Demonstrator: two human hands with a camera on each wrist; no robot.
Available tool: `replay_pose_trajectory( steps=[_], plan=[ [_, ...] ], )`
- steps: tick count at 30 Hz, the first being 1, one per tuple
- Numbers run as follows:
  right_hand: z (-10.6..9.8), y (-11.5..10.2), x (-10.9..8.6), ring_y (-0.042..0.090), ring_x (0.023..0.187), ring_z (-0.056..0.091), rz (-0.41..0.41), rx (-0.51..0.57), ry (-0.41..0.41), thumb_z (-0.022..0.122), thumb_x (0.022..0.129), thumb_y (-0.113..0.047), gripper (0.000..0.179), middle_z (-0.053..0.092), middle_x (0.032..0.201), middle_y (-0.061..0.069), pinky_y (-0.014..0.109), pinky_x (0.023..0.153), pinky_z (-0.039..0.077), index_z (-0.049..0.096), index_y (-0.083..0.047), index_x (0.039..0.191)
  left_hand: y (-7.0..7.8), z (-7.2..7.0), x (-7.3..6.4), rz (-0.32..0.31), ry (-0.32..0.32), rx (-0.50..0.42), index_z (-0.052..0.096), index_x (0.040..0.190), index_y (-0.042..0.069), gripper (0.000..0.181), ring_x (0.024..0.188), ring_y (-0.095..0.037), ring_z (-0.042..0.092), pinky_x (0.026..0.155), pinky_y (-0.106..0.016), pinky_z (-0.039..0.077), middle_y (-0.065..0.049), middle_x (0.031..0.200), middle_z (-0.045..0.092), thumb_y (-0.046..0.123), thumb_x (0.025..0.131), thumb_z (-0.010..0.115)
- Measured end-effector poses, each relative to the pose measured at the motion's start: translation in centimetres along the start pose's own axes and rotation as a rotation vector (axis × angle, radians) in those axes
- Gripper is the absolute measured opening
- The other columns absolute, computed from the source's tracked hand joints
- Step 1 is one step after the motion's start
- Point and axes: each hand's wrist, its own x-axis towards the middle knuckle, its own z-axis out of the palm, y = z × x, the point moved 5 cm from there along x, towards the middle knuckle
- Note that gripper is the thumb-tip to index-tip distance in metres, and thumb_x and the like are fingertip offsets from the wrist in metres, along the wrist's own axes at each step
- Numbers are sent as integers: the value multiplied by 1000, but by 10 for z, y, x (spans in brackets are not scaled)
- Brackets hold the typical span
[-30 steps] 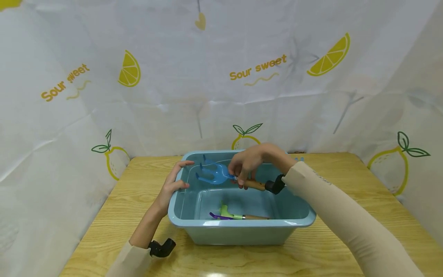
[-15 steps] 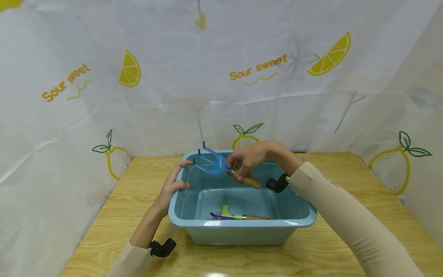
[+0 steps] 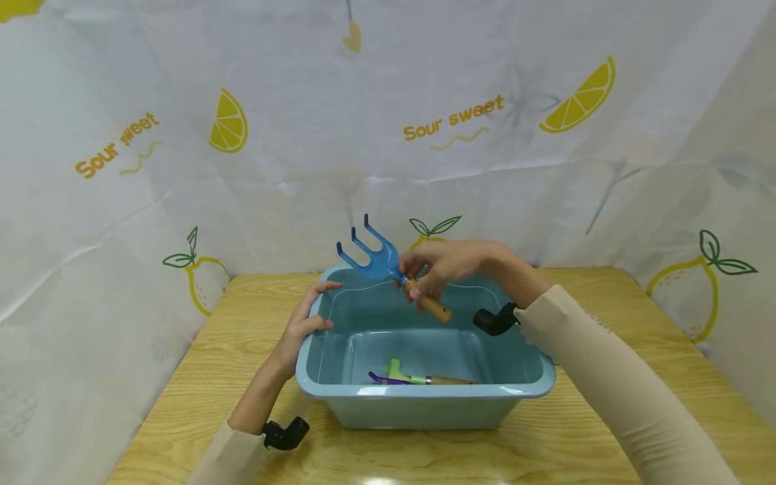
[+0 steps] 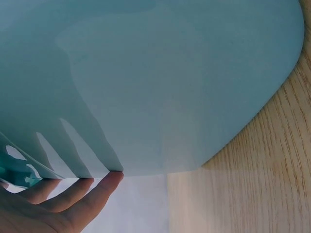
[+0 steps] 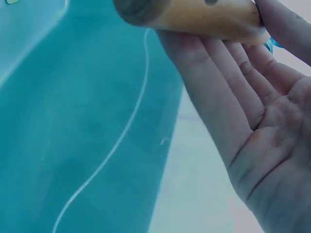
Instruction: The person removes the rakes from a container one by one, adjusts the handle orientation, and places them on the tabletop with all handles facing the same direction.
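Observation:
My right hand (image 3: 441,264) pinches a small blue hand rake (image 3: 380,261) by its wooden handle (image 5: 204,18), near the metal collar. The rake is held above the back of a blue plastic basin (image 3: 424,391), its several tines pointing up and to the left. With my left hand (image 3: 303,326) I grip the basin's left rim. In the left wrist view its fingers (image 4: 97,194) touch the outer wall. Inside the basin, near the front wall, lie a green tool with a wooden handle (image 3: 407,377) and a purple tool (image 3: 384,380), both partly hidden.
The basin stands on a wood-grain table (image 3: 242,377). A white cloth (image 3: 303,155) printed with lemons hangs behind and at the sides. A black wrist camera (image 3: 285,434) sits on the left forearm, another wrist camera (image 3: 494,320) on the right.
My right hand has raised the hand rake from inside the basin, tilting its tines upward above the back rim. The left hand stays on the left rim.

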Motion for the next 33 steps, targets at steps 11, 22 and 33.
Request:
replay_pose_trajectory(
  steps=[11, 22, 33],
  plan=[
    [-13, -7, -33, 39, 103, 74, -136, 77, 81, 65, 101, -14, 31, 67, 118, 23, 50, 87, 60, 54, 4, 124, 1, 0, 0, -9, -3, -8, 37, 149, 11, 68, 144, -51, 33, 100, -64, 48, -17, 164, 23, 12, 82, 46],
    [-20, -1, -62, 39, 106, 74, -216, 98, 177, 60, 103, -9, 23, 65, 118, 25, 51, 91, 59, 54, 1, 122, 0, 0, -1, -7, -3, -25, 36, 149, 10, 67, 144, -51, 32, 100, -65, 47, -18, 165, 22, 12, 83, 46],
    [-24, 10, -110, 32, 99, 77, -377, 150, 423, 51, 103, 3, 40, 72, 119, 7, 44, 90, 60, 55, -3, 142, 0, -1, -2, -11, -12, -48, 35, 150, 8, 67, 142, -52, 33, 95, -61, 51, -18, 165, 20, 12, 84, 46]
  ],
)
